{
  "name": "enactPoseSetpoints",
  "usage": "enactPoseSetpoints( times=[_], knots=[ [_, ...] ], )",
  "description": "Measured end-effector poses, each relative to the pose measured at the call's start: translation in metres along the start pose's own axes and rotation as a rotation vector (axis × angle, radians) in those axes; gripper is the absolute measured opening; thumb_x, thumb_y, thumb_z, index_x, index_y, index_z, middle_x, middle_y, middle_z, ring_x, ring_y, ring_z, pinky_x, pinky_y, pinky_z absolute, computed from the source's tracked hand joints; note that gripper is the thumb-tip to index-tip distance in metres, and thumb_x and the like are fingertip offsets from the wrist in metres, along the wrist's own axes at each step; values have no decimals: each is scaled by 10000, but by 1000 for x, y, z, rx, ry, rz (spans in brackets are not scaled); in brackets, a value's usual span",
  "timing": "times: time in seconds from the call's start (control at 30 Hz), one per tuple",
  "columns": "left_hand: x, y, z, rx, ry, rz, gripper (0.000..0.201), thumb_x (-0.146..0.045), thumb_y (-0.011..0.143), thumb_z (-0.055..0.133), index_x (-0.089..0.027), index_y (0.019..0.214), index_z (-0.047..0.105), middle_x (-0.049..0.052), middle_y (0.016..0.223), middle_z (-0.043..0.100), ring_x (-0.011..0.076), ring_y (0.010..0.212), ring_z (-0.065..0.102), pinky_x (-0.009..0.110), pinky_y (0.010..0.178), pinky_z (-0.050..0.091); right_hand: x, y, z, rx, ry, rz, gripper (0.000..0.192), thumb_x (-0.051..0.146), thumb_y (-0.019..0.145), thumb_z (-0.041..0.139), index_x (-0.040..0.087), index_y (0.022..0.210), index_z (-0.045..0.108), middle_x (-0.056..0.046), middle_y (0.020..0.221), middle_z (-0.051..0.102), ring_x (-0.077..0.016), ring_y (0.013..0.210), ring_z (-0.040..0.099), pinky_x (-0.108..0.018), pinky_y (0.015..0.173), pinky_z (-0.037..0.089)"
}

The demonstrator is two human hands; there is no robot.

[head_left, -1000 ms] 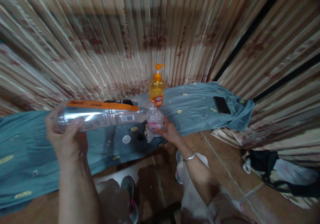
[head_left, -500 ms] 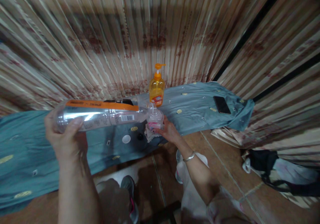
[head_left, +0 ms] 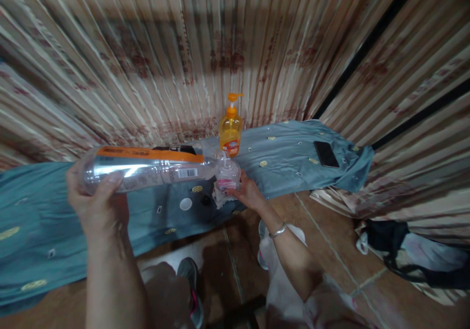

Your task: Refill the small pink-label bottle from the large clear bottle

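Lying near-horiz. above table (head_left: 281, 148), lg. bottle (head_left: 157, 166) is gripped at base by L hand (head_left: 96, 194), fingers wrapped; sm. bottle (head_left: 227, 172) is held nr front edge by R hand (head_left: 250, 193), fingers curled.

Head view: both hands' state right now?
Left hand: closed, holding the large clear plastic bottle, nearly horizontal, near its base.
Right hand: closed, holding the small clear bottle with pink print at the large one's mouth end.

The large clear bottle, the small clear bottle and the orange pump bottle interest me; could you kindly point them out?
Large clear bottle (head_left: 147, 170): head view, middle of its body.
Small clear bottle (head_left: 227, 173): head view, middle of its body.
Orange pump bottle (head_left: 230, 127): head view, upper body.
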State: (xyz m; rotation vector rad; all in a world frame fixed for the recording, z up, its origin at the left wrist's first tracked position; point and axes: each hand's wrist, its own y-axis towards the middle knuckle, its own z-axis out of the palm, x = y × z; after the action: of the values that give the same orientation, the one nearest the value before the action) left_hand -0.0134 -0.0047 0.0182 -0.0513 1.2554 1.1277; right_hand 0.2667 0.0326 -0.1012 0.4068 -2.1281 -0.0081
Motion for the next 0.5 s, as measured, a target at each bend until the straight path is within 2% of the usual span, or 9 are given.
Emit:
enactPoseSetpoints(
  times=[0.3,0.5],
  knots=[
    [-3,-2,2,10,-30,-7,545,-202,331,789,-194,859,653,-14,821,622,153,785,585,504,1008,359,0,0,0,-1,0,8,560,363,737,660,165,1199,414,-79,1050,645,-225,916,628,-311,767,480],
    [-1,0,0,-4,-23,-7,562,-212,307,801,-187,847,649,-8,818,617,161,794,589,515,999,362,1,0,-1,0,11,-16,588,367,746,653,160,1230,392,-92,1074,636,-224,944,621,-315,794,475]
  ],
)
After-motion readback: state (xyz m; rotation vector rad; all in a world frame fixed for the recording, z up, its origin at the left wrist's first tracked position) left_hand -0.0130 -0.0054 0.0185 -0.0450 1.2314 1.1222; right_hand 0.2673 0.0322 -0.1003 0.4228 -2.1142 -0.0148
